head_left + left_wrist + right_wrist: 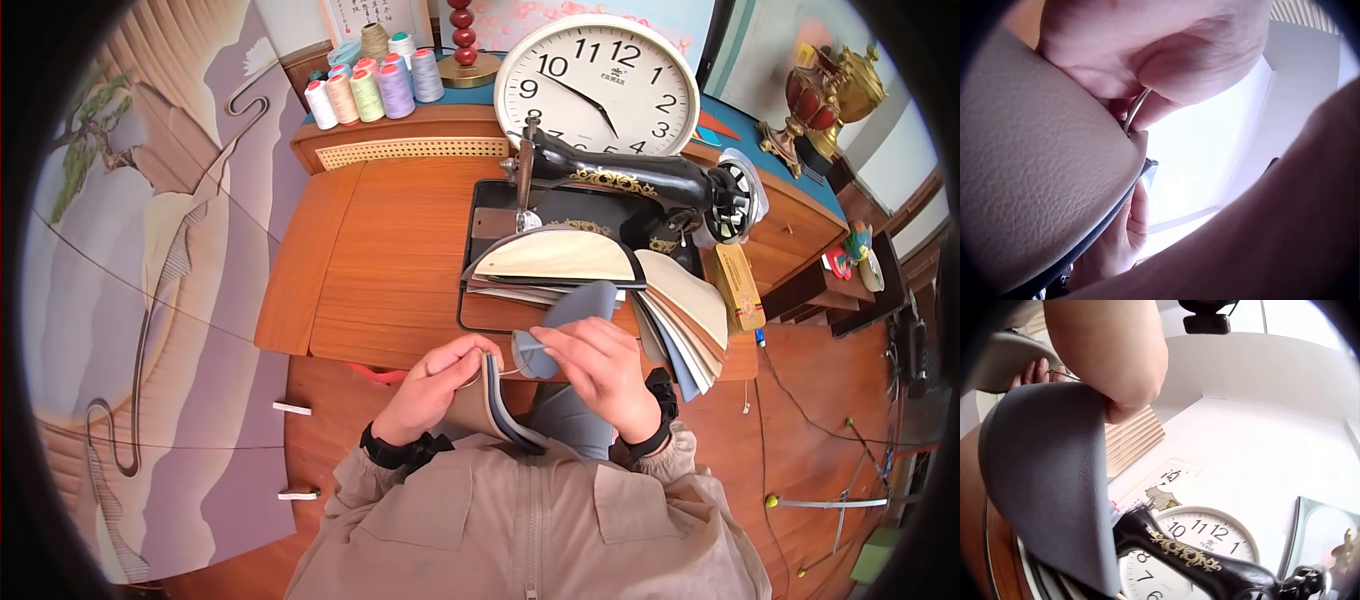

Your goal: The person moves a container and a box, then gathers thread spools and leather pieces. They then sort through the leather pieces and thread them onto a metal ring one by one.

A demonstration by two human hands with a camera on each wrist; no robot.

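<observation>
In the head view my left hand [432, 390] grips several leather swatches [492, 400] by their upper edge. A thin metal ring [1137, 111] goes through the corner of the cream swatch [1035, 156], with the left fingers around it. My right hand [600, 370] pinches a blue-grey swatch [592, 302] by its narrow end, close to the ring. This swatch [1054, 481] hangs broad and curved below the right hand in the right wrist view. Ahead of both hands, a half-round stack of swatches [555, 255] lies by the sewing machine, and a fanned stack [685, 300] lies right of it.
A black sewing machine [620, 175] stands on the wooden table [390, 240]. Behind it leans a large wall clock [570, 90]; several thread spools [365, 95] stand back left. A yellow box [738, 287] sits at the right, and a painted panel [200, 330] rises on the left.
</observation>
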